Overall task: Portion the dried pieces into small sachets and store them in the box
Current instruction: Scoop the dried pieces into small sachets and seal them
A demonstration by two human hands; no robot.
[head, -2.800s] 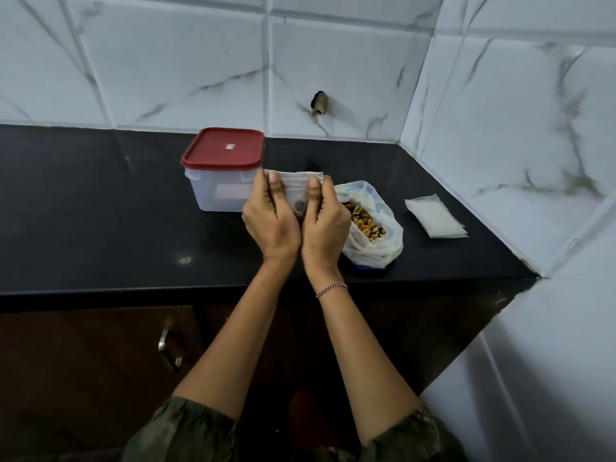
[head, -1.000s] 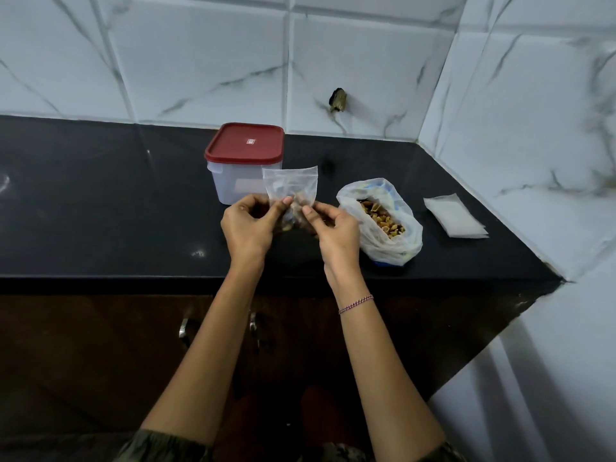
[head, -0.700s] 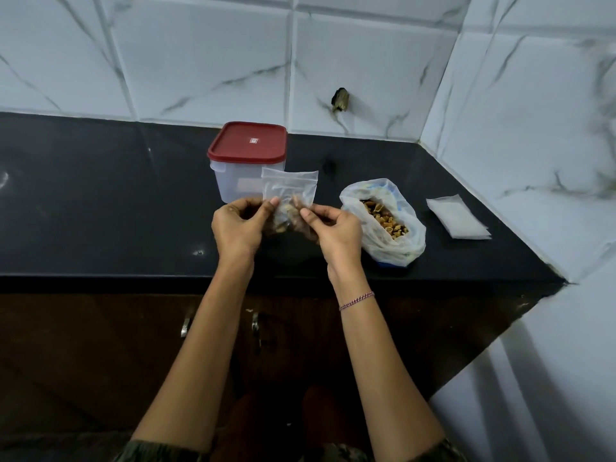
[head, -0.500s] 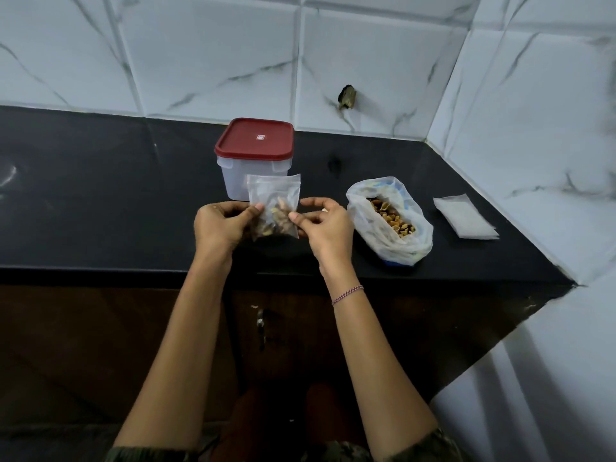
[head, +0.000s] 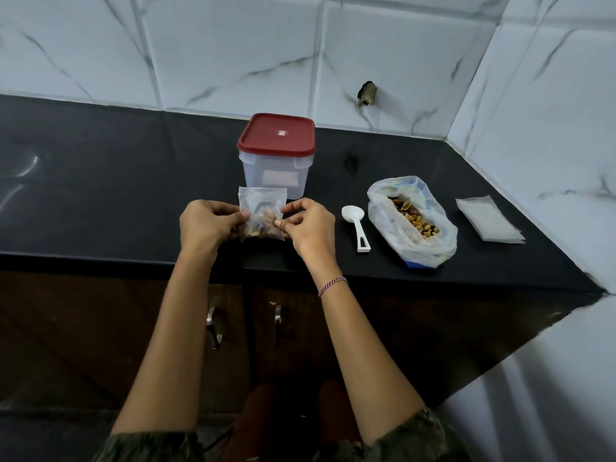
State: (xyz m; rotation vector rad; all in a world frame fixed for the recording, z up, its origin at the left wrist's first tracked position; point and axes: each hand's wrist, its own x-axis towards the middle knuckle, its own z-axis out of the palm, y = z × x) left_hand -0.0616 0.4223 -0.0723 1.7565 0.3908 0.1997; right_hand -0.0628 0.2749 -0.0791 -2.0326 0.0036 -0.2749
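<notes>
A small clear sachet (head: 261, 208) holding brown dried pieces is pinched upright between my left hand (head: 208, 223) and my right hand (head: 308, 225), just above the black counter. Right behind it stands the clear plastic box (head: 276, 171) with its red lid (head: 276, 133) closed. To the right lies an open plastic bag (head: 413, 225) of golden dried pieces. A white plastic spoon (head: 356, 223) rests on the counter between my right hand and that bag. A flat stack of empty sachets (head: 488, 220) lies at the far right.
The black counter (head: 100, 195) ends at a tiled wall behind and at a tiled side wall (head: 550, 128) on the right. Dark cabinet doors with metal handles (head: 213, 328) are below the front edge.
Both hands lowered the sachet from in front of the box and drew slightly left and nearer. The white spoon, earlier hidden behind my right hand, now shows on the counter.
</notes>
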